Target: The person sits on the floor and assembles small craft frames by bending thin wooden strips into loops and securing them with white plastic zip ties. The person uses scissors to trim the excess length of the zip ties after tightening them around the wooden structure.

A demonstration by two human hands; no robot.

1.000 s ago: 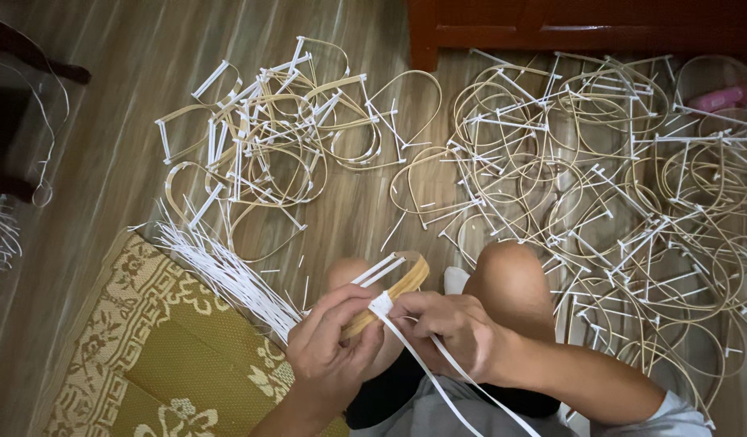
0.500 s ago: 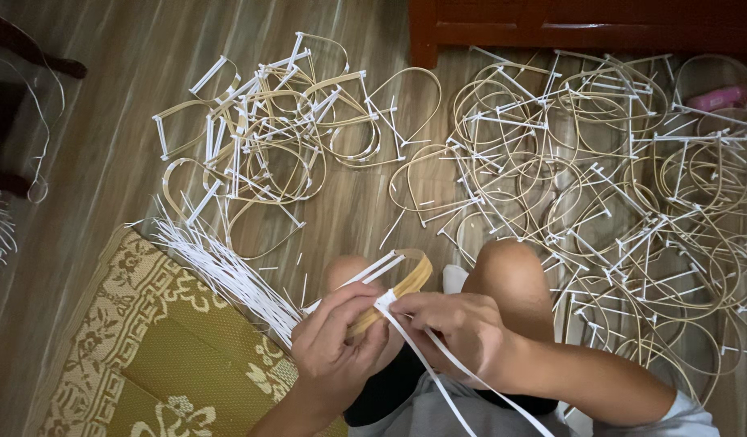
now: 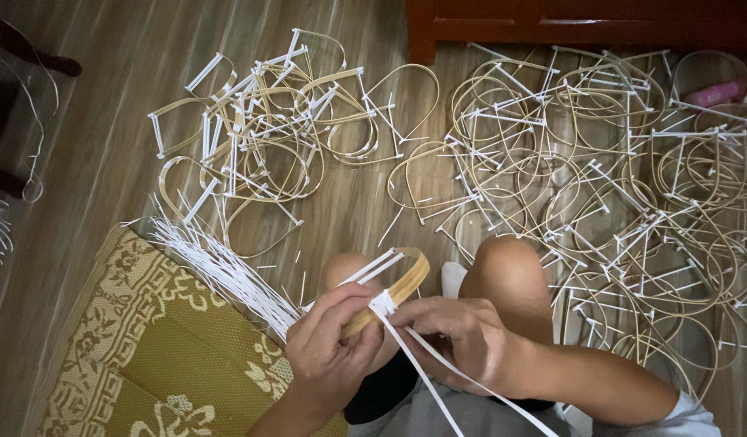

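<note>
My left hand grips a curved tan bamboo strip low in the middle of the head view, just above my knees. My right hand pinches white plastic strips at a wrapped white knot on that bamboo strip. Two long white tails run from the knot down to the right, across my lap. Short white ends stick out up and left of the knot.
A bundle of loose white strips lies on a yellow patterned mat at lower left. Two heaps of bent bamboo loops tied with white strips cover the wooden floor, one at centre left, one at right. Dark wooden furniture stands at the top.
My hands and the bamboo strip stay in nearly the same spot. The white tails have shifted a little as my right hand works at the knot.
</note>
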